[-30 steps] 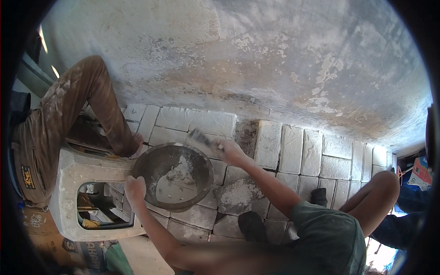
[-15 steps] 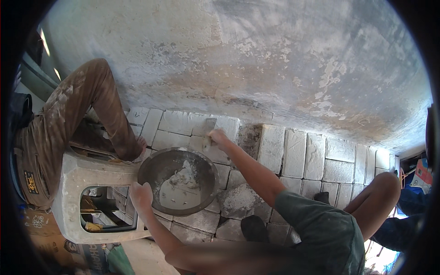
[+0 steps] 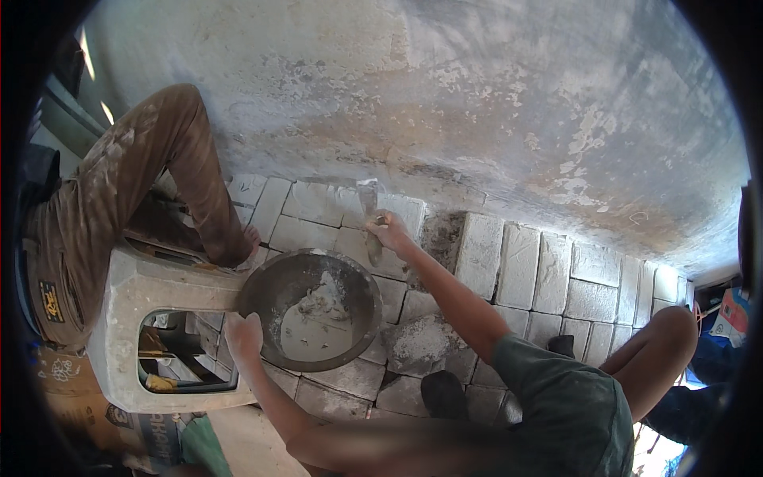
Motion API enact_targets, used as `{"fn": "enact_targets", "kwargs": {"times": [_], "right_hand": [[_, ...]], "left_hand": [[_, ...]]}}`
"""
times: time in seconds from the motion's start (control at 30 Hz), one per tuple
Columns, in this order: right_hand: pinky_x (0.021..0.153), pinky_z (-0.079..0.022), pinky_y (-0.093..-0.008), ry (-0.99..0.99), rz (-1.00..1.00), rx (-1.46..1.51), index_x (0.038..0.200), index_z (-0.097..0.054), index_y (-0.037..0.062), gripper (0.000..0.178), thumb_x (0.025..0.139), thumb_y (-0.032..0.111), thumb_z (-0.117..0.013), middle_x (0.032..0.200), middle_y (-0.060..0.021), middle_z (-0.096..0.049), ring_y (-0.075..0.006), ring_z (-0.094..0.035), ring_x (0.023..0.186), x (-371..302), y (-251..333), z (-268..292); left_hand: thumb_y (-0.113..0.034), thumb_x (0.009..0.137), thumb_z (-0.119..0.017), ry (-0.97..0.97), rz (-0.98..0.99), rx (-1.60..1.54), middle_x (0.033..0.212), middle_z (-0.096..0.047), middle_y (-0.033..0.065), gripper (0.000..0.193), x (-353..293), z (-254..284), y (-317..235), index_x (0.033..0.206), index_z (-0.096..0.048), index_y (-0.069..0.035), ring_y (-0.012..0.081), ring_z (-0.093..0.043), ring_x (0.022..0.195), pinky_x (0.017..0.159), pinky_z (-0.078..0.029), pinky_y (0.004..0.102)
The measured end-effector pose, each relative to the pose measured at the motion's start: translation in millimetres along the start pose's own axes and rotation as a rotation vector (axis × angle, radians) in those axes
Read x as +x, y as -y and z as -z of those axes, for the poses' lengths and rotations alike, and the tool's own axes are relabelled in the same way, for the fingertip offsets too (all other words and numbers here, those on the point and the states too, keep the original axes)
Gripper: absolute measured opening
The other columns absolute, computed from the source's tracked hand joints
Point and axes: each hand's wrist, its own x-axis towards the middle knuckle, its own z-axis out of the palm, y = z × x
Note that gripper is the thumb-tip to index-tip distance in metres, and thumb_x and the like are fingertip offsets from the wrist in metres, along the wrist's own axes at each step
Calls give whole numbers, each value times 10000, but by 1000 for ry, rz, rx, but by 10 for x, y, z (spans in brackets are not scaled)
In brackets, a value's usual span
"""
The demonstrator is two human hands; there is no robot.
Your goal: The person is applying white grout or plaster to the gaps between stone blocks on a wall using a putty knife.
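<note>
My right hand (image 3: 389,232) grips the handle of a trowel (image 3: 368,200), whose mortar-smeared blade points up and lies against the pale blocks (image 3: 316,205) just under the plastered wall. My left hand (image 3: 242,335) holds the near-left rim of a round metal pan (image 3: 362,282). The pan rests on the blocks and holds a patch of grey mortar (image 3: 318,318). The right hand is just beyond the pan's far right rim.
Another person in dusty brown trousers (image 3: 119,191) has a bare foot (image 3: 242,245) by the pan's left side, above a pale plastic stool (image 3: 127,318). The grey plastered wall (image 3: 477,103) fills the top. My bent knee (image 3: 675,330) is at right, and cardboard (image 3: 60,370) lies lower left.
My right hand lifted slightly away from the pan and turned the trowel from pointing left over the rim to pointing up onto the blocks. My left hand stayed on the pan's rim.
</note>
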Motion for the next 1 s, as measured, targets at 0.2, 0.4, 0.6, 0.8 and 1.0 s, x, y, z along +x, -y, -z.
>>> {"fn": "enact_targets", "kwargs": {"times": [0.2,0.4,0.6,0.8,1.0], "right_hand": [[749,-473,-365,375,338,-520,1035,-586,24,315,820,255,-591,887,-152,-638,-278,-615,834,-820,858,420],[596,-489,-352,5,-32,-133,927,-621,-12,255,822,218,-590,769,-120,-638,-249,-620,646,-835,108,422],[512,-483,-308,77,-413,274,843,-613,-51,215,801,160,-604,741,-110,-621,-199,-608,597,-403,-208,145],[595,-542,-393,-35,-468,528,879,-572,-69,186,785,90,-549,765,-148,-626,-253,-636,626,521,-191,-14],[649,-540,-348,-95,-420,200,1049,-543,-61,326,771,99,-601,819,-130,-637,-243,-643,747,302,-297,11]], "left_hand": [[-175,691,-461,52,21,-8,960,-546,355,387,22,28,-94,903,-549,137,476,-500,988,879,-377,485],[-176,697,-458,31,10,12,985,-539,355,396,-12,-9,-134,925,-542,136,471,-500,993,884,-378,480],[-174,696,-462,38,55,31,985,-538,362,410,-33,80,-19,943,-538,144,474,-504,995,878,-382,476],[-177,692,-462,58,12,12,986,-533,372,429,16,-4,-143,949,-535,158,480,-508,985,876,-383,472],[-178,681,-463,-3,-3,-3,963,-535,376,417,6,-69,-127,914,-543,159,484,-510,972,862,-385,483]]}}
